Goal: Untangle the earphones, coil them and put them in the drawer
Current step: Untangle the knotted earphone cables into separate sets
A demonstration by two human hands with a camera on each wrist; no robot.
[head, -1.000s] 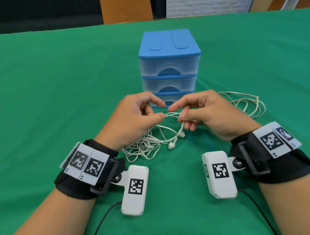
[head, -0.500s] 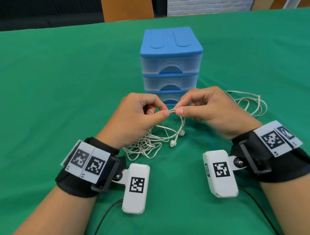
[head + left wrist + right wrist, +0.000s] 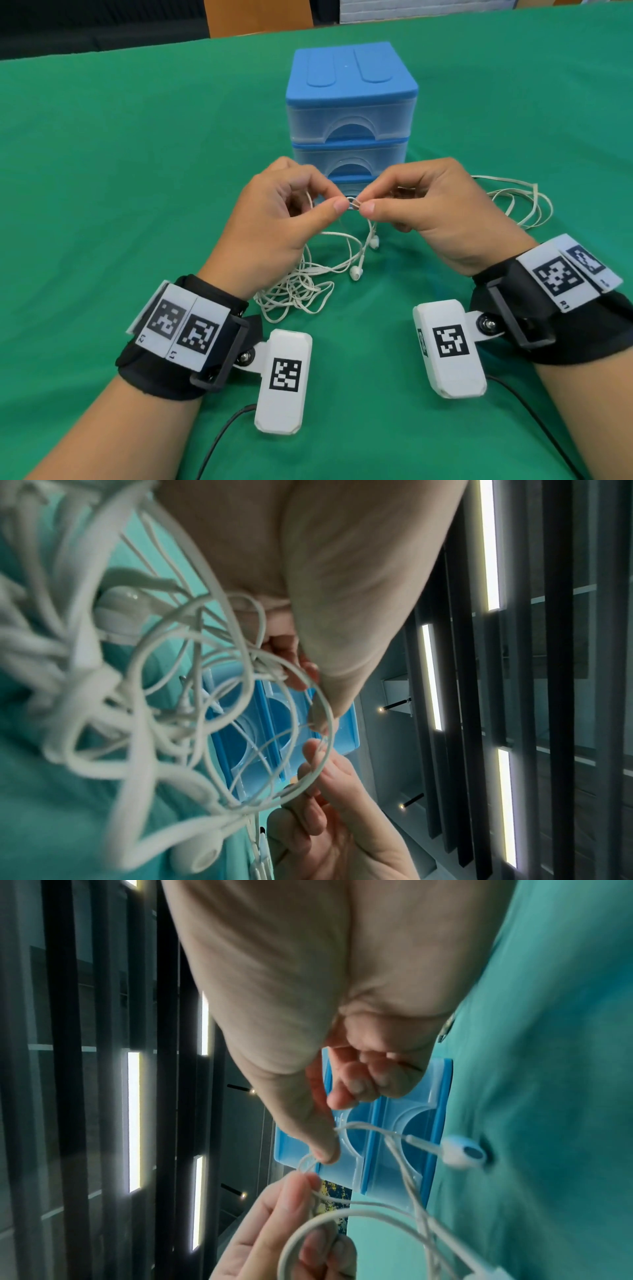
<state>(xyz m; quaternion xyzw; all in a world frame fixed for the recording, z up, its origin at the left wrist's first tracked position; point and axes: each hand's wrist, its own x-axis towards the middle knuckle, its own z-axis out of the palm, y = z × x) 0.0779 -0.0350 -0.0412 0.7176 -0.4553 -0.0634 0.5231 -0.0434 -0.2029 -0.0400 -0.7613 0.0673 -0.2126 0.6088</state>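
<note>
White wired earphones [image 3: 301, 284] lie tangled on the green cloth below my hands, with two earbuds [image 3: 356, 272] hanging from lifted strands. My left hand [image 3: 274, 222] and right hand [image 3: 428, 209] meet in front of the blue drawer unit [image 3: 349, 113]. Each pinches the same small loop of cable [image 3: 352, 202] between thumb and forefinger. In the left wrist view the tangle [image 3: 164, 696] hangs close under my left hand [image 3: 322, 723]. An earbud [image 3: 460, 1152] dangles below my right hand [image 3: 325, 1148] in the right wrist view. All three drawers look closed.
A second bunch of cream cable [image 3: 517, 202] lies on the green tablecloth [image 3: 137, 171] to the right of the drawer unit. Black wrist-camera leads [image 3: 219, 442] trail toward the near edge. The cloth stretches wide on both sides.
Both hands have risen and moved closer together. The pinched loop has shrunk and lifted the earbuds higher off the cloth.
</note>
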